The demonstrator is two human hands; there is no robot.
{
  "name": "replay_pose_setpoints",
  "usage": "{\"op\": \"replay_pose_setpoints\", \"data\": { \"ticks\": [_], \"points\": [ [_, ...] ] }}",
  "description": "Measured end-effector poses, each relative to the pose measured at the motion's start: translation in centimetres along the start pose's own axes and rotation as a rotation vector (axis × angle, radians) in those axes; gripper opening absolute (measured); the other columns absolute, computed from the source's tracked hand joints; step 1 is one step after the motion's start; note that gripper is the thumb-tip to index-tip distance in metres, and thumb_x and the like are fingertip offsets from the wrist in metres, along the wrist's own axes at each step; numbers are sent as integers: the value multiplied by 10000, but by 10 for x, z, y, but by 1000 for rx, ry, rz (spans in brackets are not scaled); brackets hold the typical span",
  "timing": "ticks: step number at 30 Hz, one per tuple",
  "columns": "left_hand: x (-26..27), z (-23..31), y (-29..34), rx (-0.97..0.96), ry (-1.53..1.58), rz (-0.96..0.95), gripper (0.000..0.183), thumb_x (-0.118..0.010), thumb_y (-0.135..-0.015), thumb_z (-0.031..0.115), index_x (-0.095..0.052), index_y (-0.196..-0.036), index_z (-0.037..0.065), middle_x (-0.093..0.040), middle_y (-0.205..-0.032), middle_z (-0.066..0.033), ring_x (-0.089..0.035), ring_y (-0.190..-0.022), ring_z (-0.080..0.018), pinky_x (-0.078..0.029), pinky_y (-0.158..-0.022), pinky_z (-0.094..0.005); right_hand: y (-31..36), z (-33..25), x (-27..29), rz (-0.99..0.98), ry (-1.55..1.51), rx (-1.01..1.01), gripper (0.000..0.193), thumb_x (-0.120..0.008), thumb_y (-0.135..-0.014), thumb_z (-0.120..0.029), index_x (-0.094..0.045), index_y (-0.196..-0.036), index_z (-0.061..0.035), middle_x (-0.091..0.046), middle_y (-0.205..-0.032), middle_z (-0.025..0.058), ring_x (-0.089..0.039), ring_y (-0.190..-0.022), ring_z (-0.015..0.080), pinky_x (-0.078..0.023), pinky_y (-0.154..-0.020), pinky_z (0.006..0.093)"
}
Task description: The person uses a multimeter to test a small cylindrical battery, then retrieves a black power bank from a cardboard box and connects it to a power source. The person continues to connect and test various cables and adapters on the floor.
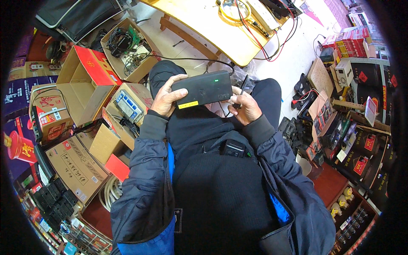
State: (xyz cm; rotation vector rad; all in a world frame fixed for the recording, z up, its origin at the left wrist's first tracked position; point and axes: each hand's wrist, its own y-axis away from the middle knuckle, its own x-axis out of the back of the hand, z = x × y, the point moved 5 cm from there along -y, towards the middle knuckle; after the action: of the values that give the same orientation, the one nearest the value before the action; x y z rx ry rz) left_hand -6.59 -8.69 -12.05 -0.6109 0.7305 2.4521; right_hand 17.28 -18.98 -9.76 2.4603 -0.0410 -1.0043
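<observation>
One sweater (pixel 216 195); two hands (pixel 168 97); one held black box (pixel 203 90).

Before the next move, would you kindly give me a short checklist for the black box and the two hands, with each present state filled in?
1. Black box gripped: ok, the left hand holds its left end, thumb on the near face.
2. Thin dark item secured: ok, the right hand pinches it beside the box's right end.
3. Yellow label visible: ok, at the box's lower left.
4. Small green spot lit: cannot tell; it may be a light or just a mark.
5. Black cable joined to the box: cannot tell; it runs by the upper right corner.
</observation>
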Motion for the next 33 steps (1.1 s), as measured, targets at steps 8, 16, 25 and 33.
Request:
{"op": "replay_pose_setpoints", "data": {
  "ticks": [8, 16, 25, 33],
  "points": [
    [2, -3, -3, 29, -21, 35, 608, -800, -899, 202, -553, -1404, -29, -648, -1273, -146, -642, -1172, -237, -498, -1078, -361, 1, 3, 6, 61, 5, -25, 439, -680, -892, -171, -624, -1286, 14, -653, -1014, 35, -583, -881, 100, -401, -559, 218],
    [-1, 1, 1, 8, -46, -5, 639, -813, -862, 187, -558, -1408, -26, -643, -1297, -158, -629, -1200, -251, -478, -1102, -367, 1, 3, 6, 20, -8, -16, 445, -690, -895, -159, -614, -1299, 11, -661, -1020, 27, -552, -832, 68, -399, -545, 206],
    [-2, 1, 2, 22, -58, -10, 653, -812, -842, 174, -561, -1416, -8, -641, -1314, -150, -622, -1215, -249, -461, -1114, -359, 2, 1, 6, 41, 10, -22, 474, -698, -891, -142, -594, -1330, 2, -683, -1061, 51, -579, -857, 84, -412, -550, 210],
    [-4, 2, 4, 28, -32, -56, 653, -807, -833, 138, -562, -1416, -24, -643, -1322, -134, -614, -1233, -248, -458, -1114, -365, 2, 4, 9, 86, -17, -26, 439, -718, -901, -193, -609, -1290, -22, -677, -1060, 60, -625, -935, 124, -423, -556, 217]
  ]
}}
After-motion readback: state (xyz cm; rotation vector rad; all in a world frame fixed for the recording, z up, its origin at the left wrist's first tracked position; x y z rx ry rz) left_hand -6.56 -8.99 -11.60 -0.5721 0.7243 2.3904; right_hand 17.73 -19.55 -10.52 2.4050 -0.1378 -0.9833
